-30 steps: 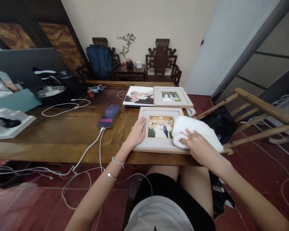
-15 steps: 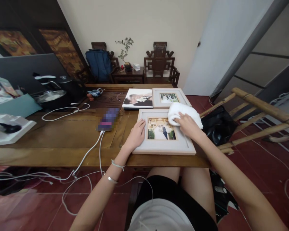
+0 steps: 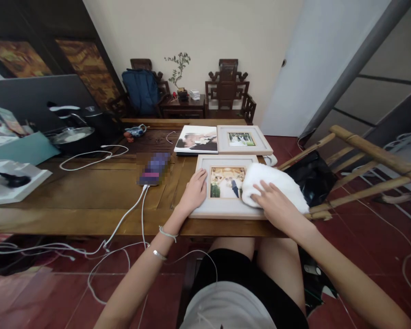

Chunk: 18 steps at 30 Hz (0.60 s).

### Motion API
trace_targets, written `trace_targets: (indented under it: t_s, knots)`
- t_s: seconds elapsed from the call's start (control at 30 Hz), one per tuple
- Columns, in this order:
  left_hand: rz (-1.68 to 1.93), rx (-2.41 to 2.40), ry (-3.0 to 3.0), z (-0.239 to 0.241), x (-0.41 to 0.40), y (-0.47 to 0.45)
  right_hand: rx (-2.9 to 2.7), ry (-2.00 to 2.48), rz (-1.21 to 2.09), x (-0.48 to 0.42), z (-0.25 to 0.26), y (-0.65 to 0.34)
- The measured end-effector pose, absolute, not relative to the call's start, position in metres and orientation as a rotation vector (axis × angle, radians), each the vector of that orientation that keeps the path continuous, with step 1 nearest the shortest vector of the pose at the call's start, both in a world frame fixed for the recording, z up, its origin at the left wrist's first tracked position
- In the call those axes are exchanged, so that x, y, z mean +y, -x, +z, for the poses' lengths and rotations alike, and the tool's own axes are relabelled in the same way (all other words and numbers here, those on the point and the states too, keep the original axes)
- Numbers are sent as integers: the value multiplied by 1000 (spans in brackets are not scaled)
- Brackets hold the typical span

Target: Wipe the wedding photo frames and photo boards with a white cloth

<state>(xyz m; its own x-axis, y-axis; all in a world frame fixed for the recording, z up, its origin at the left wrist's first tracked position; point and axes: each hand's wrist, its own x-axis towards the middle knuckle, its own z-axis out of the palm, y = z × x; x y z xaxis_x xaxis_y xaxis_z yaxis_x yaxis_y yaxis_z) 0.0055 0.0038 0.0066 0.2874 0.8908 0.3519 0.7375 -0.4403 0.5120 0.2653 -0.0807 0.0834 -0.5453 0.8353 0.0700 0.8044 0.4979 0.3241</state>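
Note:
A white-framed photo lies flat at the near edge of the wooden table. My left hand rests flat on the frame's left border, fingers stretched out. My right hand presses a folded white cloth onto the frame's right side, fingers spread over the cloth. The cloth covers the frame's right border and near right corner.
Behind lie a second framed photo and a photo album. A phone with a white cable lies to the left. A black bag and a bamboo rack stand at the right. Boxes and a black pot fill the left.
My right hand slid the cloth from the frame's near right side up to its far right corner, then back down toward me. My left hand stayed on the frame's left border.

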Motion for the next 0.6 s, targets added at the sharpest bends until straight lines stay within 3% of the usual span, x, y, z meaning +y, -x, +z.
trace_targets:
  t_s: [0.27,0.43,0.6]
  knots:
    - [862,1495,-2363,8,4,-6,2866,-1263,179,-143,106,-253]
    - [831,1499,-2378,9,3,-5,2842,-1375,88,-89,83,-249]
    - [845,1524,-2372,7,3,-7,2799,-1530,307,3,73,-263]
